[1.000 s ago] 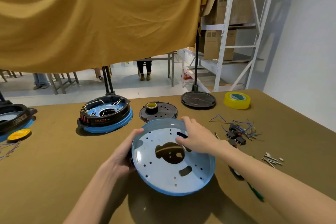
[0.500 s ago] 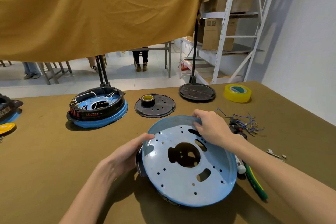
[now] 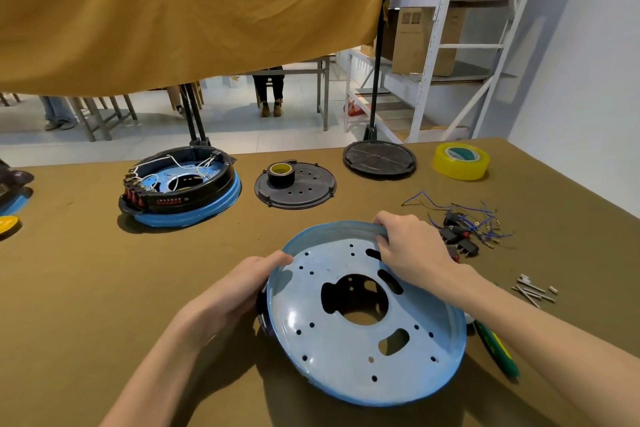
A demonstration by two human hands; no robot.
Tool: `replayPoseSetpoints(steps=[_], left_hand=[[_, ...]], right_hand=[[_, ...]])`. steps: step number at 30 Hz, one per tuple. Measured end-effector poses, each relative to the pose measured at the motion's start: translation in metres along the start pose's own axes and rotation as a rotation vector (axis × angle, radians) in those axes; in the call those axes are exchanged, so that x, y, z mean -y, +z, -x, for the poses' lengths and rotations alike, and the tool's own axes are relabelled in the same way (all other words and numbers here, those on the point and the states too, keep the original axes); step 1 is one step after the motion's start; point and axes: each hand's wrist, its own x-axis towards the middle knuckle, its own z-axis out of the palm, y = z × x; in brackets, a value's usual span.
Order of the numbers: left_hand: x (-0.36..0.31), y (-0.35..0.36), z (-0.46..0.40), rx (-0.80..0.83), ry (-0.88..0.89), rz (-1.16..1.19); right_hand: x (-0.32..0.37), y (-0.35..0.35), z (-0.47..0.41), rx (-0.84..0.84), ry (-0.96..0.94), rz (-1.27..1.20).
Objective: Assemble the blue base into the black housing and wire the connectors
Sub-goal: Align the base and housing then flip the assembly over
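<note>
Most of the black housing (image 3: pixel 262 308) is hidden behind the blue base (image 3: pixel 363 315); only a sliver is seen at its left rim. A second assembly (image 3: pixel 14 191) and a yellow disc (image 3: pixel 7 224) are cut off by the left edge. The green-handled tool (image 3: pixel 497 350) is partly covered by the right forearm.

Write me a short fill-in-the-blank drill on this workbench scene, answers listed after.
1. Both hands hold the round ____ base.
2. The right hand grips the base's far ____.
3. The small black tape roll sits on a black perforated ____.
4. The roll of yellow tape lies near the table's far ____ corner.

Missing words: blue; rim; disc; right
</note>
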Motion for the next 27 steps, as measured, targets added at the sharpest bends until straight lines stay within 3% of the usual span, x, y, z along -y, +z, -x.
replayPoseSetpoints(steps=[4, 8, 11, 16, 27], left_hand=[[0.003, 0.005, -0.001, -0.157, 0.010, -0.169], [0.005, 0.001, 0.000, -0.238, 0.130, -0.228], [0.004, 0.003, -0.001, -0.234, 0.197, -0.088], [0.004, 0.012, -0.003, -0.218, 0.244, 0.010], [0.010, 0.010, -0.002, -0.115, 0.241, -0.025]], right_hand=[[-0.002, 0.005, -0.001, 0.000, 0.006, 0.018], [0.000, 0.007, -0.002, 0.001, 0.007, 0.043], [0.004, 0.008, -0.005, -0.003, -0.013, 0.039], [0.028, 0.010, -0.016, 0.035, -0.207, -0.198], [0.037, 0.027, -0.021, 0.034, -0.247, -0.066]])
